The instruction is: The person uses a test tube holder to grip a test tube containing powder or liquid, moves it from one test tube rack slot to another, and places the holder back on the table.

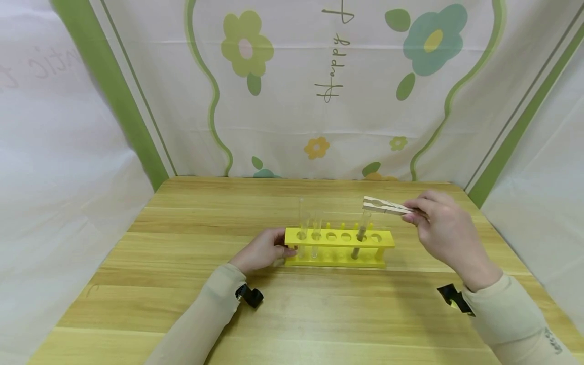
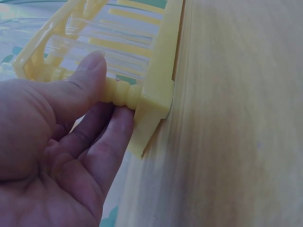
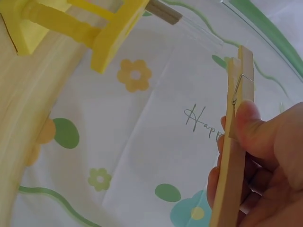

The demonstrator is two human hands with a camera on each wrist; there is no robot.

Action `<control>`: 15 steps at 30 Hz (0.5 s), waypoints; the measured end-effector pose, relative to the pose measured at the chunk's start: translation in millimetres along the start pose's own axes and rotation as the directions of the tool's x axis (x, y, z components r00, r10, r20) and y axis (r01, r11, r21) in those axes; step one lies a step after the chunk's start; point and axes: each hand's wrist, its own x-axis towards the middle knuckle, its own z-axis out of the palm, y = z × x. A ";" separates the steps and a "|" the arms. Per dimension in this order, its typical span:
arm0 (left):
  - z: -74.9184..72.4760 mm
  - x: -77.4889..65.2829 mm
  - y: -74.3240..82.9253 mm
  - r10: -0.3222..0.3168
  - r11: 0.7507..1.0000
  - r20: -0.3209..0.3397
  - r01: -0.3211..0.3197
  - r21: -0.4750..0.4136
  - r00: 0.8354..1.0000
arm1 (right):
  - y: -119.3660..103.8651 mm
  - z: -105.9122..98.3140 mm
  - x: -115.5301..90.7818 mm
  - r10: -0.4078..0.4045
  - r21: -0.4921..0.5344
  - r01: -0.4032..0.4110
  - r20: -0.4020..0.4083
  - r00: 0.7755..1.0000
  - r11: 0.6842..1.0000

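Note:
A yellow test tube rack (image 1: 387, 240) stands on the table. My left hand (image 1: 262, 251) grips its left end post, thumb and fingers round the post in the left wrist view. Two clear test tubes (image 1: 301, 215) stand in the leftmost holes. Toward the right end leans a third test tube (image 1: 361, 234) with grey-brown contents, whose kind I cannot tell. My right hand (image 1: 444, 230) pinches a wooden test tube holder (image 1: 388, 207). The holder's front end is by that third tube's mouth; whether it touches the glass I cannot tell.
The wooden tabletop (image 1: 292, 319) runs under the rack. Behind it hangs a white cloth (image 1: 283, 111) with printed flowers, and more white cloth (image 1: 68, 203) hangs at the sides. Short yellow pegs (image 1: 342, 226) rise along the rack's back.

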 end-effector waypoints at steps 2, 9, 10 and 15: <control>0.0 0.5 -0.7 0.001 1.000 0.002 -0.001 0.001 1.000 | 1.2 -1.6 0.2 0.006 0.006 -0.006 -0.005 1.000 1.000; -0.2 0.6 -0.1 -0.001 1.000 0.002 0.001 0.018 1.000 | 6.1 -5.6 0.8 0.024 0.022 -0.023 -0.023 0.999 0.999; -0.1 0.1 0.9 -0.001 1.000 0.000 0.001 0.023 1.000 | 7.1 -5.8 0.8 0.026 0.024 -0.026 -0.028 0.999 0.999; 0.5 -5.5 13.6 0.001 0.999 -0.001 -0.001 0.037 1.000 | 13.2 -5.7 -0.7 0.049 0.031 -0.048 -0.030 0.998 0.998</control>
